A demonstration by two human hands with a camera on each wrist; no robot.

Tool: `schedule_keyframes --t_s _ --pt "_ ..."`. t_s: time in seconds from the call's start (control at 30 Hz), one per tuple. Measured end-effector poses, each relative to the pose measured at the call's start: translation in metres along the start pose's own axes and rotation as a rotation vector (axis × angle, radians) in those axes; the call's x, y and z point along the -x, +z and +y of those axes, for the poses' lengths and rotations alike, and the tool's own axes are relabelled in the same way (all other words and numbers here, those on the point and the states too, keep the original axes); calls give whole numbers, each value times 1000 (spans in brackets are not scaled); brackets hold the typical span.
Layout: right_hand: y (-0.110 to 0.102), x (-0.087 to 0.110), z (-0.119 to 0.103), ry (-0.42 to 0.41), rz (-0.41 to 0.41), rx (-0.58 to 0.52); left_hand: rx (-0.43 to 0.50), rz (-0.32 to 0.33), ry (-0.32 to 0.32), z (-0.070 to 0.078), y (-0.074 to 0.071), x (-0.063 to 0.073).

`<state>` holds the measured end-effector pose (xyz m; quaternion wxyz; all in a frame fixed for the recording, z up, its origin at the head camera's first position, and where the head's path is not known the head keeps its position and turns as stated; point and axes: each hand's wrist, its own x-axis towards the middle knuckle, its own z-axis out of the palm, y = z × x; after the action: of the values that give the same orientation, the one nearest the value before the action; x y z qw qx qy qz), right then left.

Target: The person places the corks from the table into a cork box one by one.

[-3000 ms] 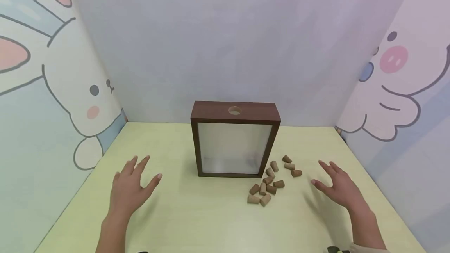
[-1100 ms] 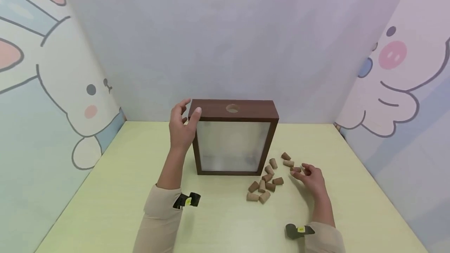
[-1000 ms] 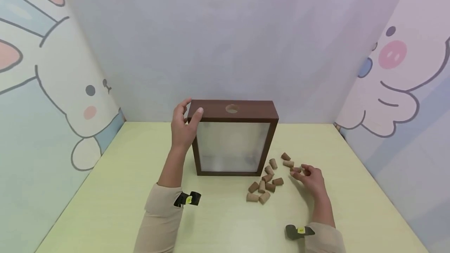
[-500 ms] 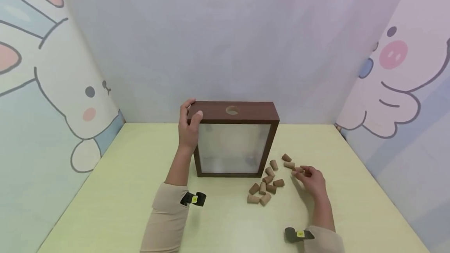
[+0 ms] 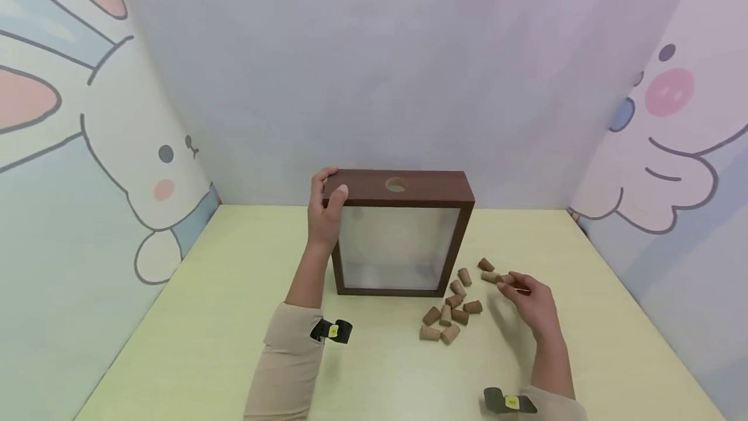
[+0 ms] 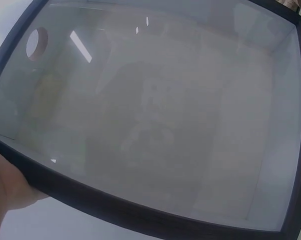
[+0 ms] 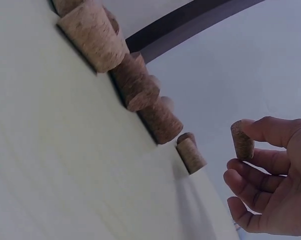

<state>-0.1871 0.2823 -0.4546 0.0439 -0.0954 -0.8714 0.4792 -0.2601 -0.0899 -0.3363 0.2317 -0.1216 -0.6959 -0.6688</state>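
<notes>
A dark brown shadow-box frame [image 5: 403,186] with a clear front pane and a round hole in its top stands upright on the table. My left hand [image 5: 324,216] grips its upper left corner, thumb on the front edge of the top and fingers round the far side. Between thumb and fingers my right hand [image 5: 534,301] pinches a tapered cork [image 7: 242,141], held above the table in the right wrist view. Several other corks [image 5: 446,315] lie loose beside and in front of the frame's lower right corner. In the left wrist view the box interior [image 6: 165,115] shows no corks.
The pale yellow-green table [image 5: 374,375] ends at a plain grey back wall [image 5: 374,70]. Side panels bear a cartoon rabbit [image 5: 140,167] at the left and a cartoon animal with a pink snout [image 5: 669,92] at the right. Black wrist cameras [image 5: 510,401] sit at the sleeves.
Both hands came inward from the table's sides. The left took hold of the frame's upper left corner; the right reached the rightmost cork, pinched it and raised it slightly.
</notes>
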Motion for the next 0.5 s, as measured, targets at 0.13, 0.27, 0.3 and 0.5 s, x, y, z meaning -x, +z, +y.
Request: schedule_keyframes --t_s 0.13,0.27,0.3,0.5 --pt "-6 8 -13 -32 16 -29 3 -16 -24 -1 4 3" --pt "-9 7 -32 -102 47 -73 1 -14 -15 -1 4 1" --pt "-10 6 -37 -118 58 -87 1 -14 -11 -2 4 0" --pt "-13 2 -65 -183 107 -215 2 -14 11 -2 1 -3"
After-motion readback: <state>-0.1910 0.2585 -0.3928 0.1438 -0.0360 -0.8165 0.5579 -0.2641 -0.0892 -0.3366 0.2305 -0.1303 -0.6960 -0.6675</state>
